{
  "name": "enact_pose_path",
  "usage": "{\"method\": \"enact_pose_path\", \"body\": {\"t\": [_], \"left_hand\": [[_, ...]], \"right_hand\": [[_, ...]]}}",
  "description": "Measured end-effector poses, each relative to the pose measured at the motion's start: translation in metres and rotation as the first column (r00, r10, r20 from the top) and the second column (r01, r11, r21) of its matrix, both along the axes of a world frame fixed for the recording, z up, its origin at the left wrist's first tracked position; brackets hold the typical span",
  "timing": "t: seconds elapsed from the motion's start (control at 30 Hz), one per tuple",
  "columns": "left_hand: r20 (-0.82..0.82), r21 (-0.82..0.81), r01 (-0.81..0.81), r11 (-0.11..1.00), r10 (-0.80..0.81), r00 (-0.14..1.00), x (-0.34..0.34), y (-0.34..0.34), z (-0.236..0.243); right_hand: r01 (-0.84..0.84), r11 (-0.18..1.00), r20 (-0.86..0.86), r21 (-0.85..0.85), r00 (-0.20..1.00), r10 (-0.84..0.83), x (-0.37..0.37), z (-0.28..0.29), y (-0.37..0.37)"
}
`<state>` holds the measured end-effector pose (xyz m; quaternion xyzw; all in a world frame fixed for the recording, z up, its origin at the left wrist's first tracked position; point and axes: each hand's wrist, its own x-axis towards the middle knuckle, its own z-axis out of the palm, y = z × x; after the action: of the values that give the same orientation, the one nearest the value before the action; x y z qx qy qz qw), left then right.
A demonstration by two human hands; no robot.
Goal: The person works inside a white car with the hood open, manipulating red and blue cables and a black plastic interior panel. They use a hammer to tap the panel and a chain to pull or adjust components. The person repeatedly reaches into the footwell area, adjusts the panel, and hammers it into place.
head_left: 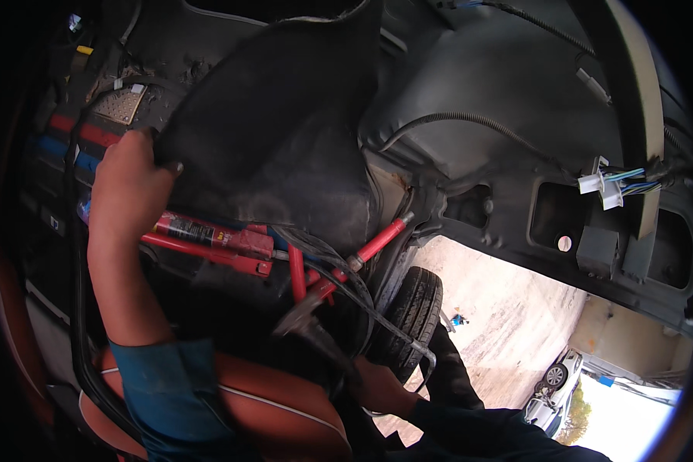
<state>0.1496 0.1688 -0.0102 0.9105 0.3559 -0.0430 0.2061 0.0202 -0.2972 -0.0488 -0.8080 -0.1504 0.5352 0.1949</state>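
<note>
My left hand is closed on the left edge of a large black sheet, which looks like a flexible mat or trim liner. Its thumb lies on the face of the sheet and the other fingers are partly hidden. Low in the middle, my right hand grips the handle of a hammer, its worn metal head pointing up and left. Just beyond the hammer head lie a red hydraulic jack and a red bar with a metal joint, below the sheet's lower edge.
Orange seats with white piping are at the lower left. A tyre stands near my right hand. White connectors hang from wires on the grey body panel. Outside are pale ground and a white car.
</note>
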Motion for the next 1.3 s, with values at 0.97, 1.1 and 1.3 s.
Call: {"method": "enact_pose_path", "body": {"t": [0.97, 1.1, 1.3], "left_hand": [[0.042, -0.004, -0.004, 1.0, 0.004, 0.999, -0.003, 0.001, 0.0], [0.043, -0.034, -0.033, 0.999, 0.034, 0.999, 0.001, -0.001, 0.002], [0.129, -0.067, -0.007, 0.998, 0.016, 0.991, 0.002, -0.001, 0.005]], "right_hand": [[0.893, 0.432, 0.223, 0.128, 0.398, -0.89, 0.13, -0.115, 0.084], [0.723, 0.579, 0.236, 0.377, 0.53, -0.815, 0.114, -0.082, 0.098], [0.157, 0.943, 0.461, 0.292, 0.841, -0.283, 0.122, -0.043, 0.16]]}}
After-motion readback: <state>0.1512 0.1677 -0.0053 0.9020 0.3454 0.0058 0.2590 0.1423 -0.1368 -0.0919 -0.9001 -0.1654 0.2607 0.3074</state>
